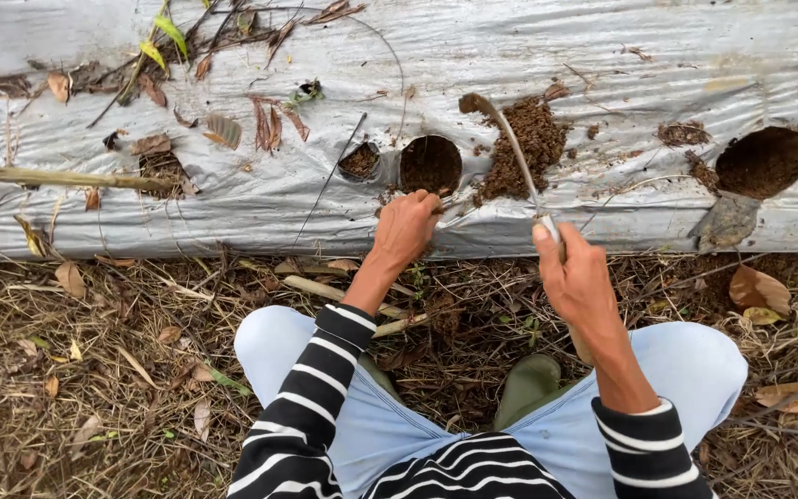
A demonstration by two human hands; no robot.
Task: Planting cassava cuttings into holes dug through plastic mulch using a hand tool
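Head view: right hand (576, 277) grip clenched on trowel (510, 148); left hand (405, 226), apparently curled, at hole (430, 164) edge.

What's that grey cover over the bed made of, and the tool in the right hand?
Cover: looks like thin plastic sheet, silvery, glossy, wrinkled. Tool in the right hand: slim shaft, likely metal under caked soil; handle hidden, so unsure.

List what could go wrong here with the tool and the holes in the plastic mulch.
1. The right hand holds a long-handled scoop over the silver plastic mulch; its tip could tear the sheet.
2. The soil pile sits beside the planting hole and might slide back in.
3. The left hand rests at the hole's edge, close to the tool's path.
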